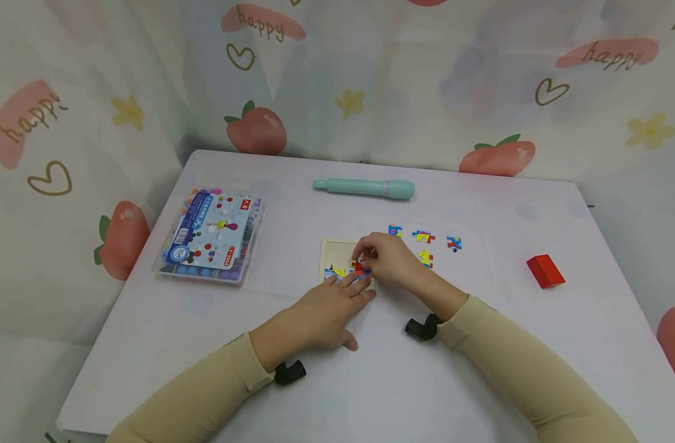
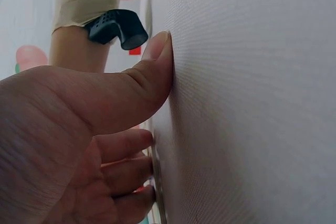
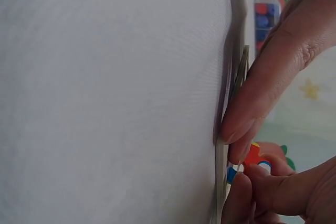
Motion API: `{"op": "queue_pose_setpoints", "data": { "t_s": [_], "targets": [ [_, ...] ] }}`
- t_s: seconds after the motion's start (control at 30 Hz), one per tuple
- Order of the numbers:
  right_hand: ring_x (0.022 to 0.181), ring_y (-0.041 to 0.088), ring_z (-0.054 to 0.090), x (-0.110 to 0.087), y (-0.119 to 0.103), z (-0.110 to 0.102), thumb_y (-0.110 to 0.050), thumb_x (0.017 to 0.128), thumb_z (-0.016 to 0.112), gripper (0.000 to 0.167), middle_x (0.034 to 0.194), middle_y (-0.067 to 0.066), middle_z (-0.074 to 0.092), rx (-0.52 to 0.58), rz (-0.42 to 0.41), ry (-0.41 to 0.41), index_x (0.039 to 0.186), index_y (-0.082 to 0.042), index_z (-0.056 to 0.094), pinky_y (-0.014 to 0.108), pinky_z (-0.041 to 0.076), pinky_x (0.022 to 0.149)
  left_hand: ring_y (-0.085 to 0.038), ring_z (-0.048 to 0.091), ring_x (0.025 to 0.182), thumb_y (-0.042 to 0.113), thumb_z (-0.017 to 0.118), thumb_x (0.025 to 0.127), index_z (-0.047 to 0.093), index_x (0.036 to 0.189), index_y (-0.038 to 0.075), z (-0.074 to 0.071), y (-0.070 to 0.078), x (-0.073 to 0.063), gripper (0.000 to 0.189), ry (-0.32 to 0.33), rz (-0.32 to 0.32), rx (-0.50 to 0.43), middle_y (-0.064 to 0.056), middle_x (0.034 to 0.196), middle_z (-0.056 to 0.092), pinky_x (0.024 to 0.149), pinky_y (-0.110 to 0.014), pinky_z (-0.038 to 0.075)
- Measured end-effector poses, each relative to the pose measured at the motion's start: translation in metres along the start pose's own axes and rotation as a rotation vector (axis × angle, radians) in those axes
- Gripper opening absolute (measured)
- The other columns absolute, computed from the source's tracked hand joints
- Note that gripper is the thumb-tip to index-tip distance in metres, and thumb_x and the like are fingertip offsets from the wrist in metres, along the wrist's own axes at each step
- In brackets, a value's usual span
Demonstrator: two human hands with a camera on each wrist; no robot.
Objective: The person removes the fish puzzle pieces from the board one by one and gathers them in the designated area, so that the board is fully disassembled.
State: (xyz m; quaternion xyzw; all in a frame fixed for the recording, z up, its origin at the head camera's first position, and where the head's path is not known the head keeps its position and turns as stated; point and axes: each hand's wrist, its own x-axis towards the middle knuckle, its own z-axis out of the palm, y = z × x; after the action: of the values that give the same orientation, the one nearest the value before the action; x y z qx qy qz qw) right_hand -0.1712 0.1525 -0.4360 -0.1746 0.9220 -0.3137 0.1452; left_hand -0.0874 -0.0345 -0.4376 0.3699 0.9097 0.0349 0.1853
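Note:
A small wooden puzzle tray point(image 1: 322, 258) lies near the middle of the table, with yellow and blue puzzle pieces point(image 1: 335, 271) along its lower part. My left hand point(image 1: 326, 314) rests on the tray's near edge, fingers extended and thumb out on the tablecloth. Above the tray, my right hand point(image 1: 389, 258) pinches a red puzzle piece point(image 3: 254, 155) with blue and white parts between thumb and fingers. The hands hide much of the tray's right and near sides. Several loose puzzle pieces point(image 1: 424, 237) lie just right of the tray, partly behind the right hand.
A clear plastic box point(image 1: 215, 231) of coloured balls stands at the left. A mint-green pen-shaped tube point(image 1: 365, 188) lies at the back, and a red block point(image 1: 545, 271) at the right. Black wrist cameras point(image 1: 423, 327) hang under both sleeves. Printed curtains surround the table point(image 1: 481, 381).

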Motion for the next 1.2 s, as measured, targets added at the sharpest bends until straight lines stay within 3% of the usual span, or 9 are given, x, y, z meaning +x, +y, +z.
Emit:
{"op": "queue_pose_setpoints", "data": {
  "t_s": [0.23,0.53,0.7,0.97,1.2],
  "targets": [
    [0.086,0.023,0.064,-0.001,0.0,-0.011,0.0,0.093,0.077,0.021,0.092,0.006,0.069,0.089,0.006,0.017,0.104,-0.017,0.083,0.031,0.052,0.072,-0.024,0.019,0.17,0.06,0.083,0.089,0.036,0.17,0.021,-0.001,0.0,0.0,0.101,-0.006,-0.005,-0.013,-0.001,0.181,0.026,0.135,-0.053,0.027],
    [0.077,0.022,0.067,-0.01,0.017,-0.034,-0.002,0.094,0.077,0.02,0.091,0.009,0.071,0.173,0.084,-0.059,0.109,-0.012,0.084,0.031,0.055,0.068,-0.023,0.019,0.17,0.059,0.083,0.089,0.037,0.17,0.022,-0.002,0.001,0.0,0.1,-0.013,-0.012,-0.02,0.0,0.181,0.025,0.136,-0.051,0.026],
    [0.071,0.022,0.066,-0.026,0.036,-0.048,-0.002,0.094,0.077,0.018,0.087,0.009,0.072,0.18,0.143,-0.047,0.109,-0.009,0.084,0.029,0.054,0.063,-0.023,0.017,0.17,0.059,0.083,0.089,0.036,0.17,0.023,-0.003,0.002,-0.001,0.101,-0.015,-0.013,-0.027,0.001,0.181,0.023,0.137,-0.05,0.024],
    [0.071,0.021,0.061,-0.054,0.073,-0.079,-0.006,0.096,0.077,0.02,0.095,0.009,0.066,0.135,0.255,-0.016,0.115,-0.007,0.082,0.028,0.051,0.06,-0.022,0.016,0.17,0.06,0.082,0.089,0.033,0.171,0.024,-0.002,0.004,-0.002,0.102,-0.016,-0.023,-0.014,0.002,0.182,0.021,0.137,-0.049,0.024],
    [0.088,0.024,0.062,-0.072,0.107,-0.101,-0.014,0.1,0.075,0.025,0.103,0.01,0.069,0.071,0.325,-0.031,0.124,-0.008,0.079,0.028,0.053,0.063,-0.023,0.016,0.17,0.06,0.082,0.089,0.032,0.171,0.023,-0.003,0.004,-0.004,0.102,-0.009,-0.019,-0.003,0.002,0.182,0.021,0.137,-0.05,0.024]
  ]
}}
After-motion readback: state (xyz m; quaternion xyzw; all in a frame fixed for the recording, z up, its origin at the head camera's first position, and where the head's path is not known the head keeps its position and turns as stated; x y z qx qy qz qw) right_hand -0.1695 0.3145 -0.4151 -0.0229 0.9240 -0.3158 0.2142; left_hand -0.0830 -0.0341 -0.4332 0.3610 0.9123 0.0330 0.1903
